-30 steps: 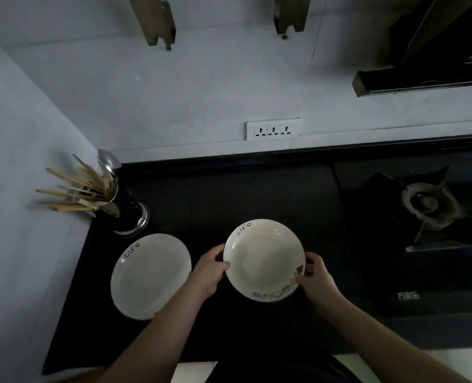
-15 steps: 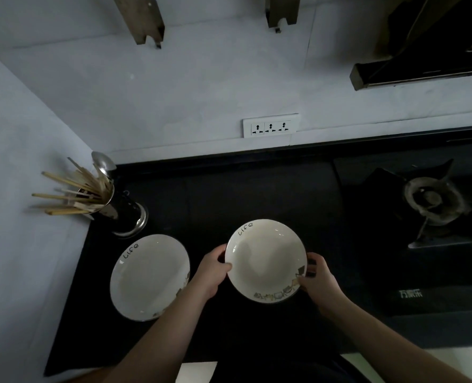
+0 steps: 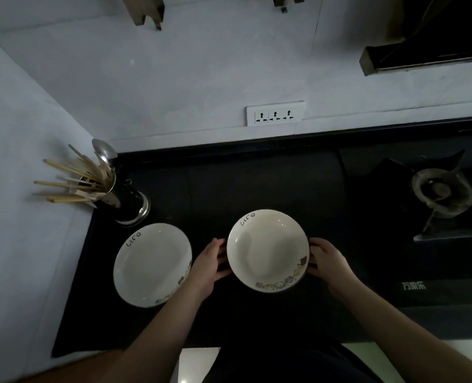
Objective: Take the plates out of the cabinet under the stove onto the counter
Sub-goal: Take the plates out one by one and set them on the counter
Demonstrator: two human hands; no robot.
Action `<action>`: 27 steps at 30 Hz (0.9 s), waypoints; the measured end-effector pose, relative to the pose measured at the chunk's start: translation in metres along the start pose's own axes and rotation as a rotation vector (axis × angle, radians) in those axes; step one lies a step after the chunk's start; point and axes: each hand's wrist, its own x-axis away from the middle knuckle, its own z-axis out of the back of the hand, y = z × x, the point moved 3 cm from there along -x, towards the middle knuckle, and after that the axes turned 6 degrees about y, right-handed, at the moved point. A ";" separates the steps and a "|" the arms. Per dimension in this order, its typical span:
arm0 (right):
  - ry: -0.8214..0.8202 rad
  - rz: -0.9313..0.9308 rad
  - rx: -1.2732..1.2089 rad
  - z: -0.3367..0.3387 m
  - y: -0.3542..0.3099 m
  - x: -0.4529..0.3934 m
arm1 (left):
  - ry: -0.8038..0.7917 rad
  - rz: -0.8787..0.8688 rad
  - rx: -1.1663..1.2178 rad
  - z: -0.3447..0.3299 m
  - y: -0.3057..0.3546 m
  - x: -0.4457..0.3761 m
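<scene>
A plate (image 3: 268,251) marked "life" is gripped at its rim by the left hand (image 3: 208,268) and right hand (image 3: 330,264) over the worktop (image 3: 257,183).

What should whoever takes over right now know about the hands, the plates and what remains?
Left hand: fingers on the left rim of the second plate.
Right hand: fingers on that plate's right rim.
The second plate sits low over the black counter, between the first plate and the gas burner; I cannot tell whether it is fully down or released.
The first plate lies flat on the counter to the left, beside the chopstick holder.
Done: two plates brought up.
Left: let go of the second plate, then check the cabinet, which is out of view, for more.
</scene>
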 end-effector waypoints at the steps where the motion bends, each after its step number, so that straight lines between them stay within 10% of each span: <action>1: -0.001 -0.003 -0.019 0.000 -0.001 -0.001 | -0.010 0.040 0.063 0.001 -0.002 0.003; 27: -0.060 0.025 0.061 0.015 -0.010 -0.006 | -0.018 0.105 0.175 -0.016 -0.009 0.019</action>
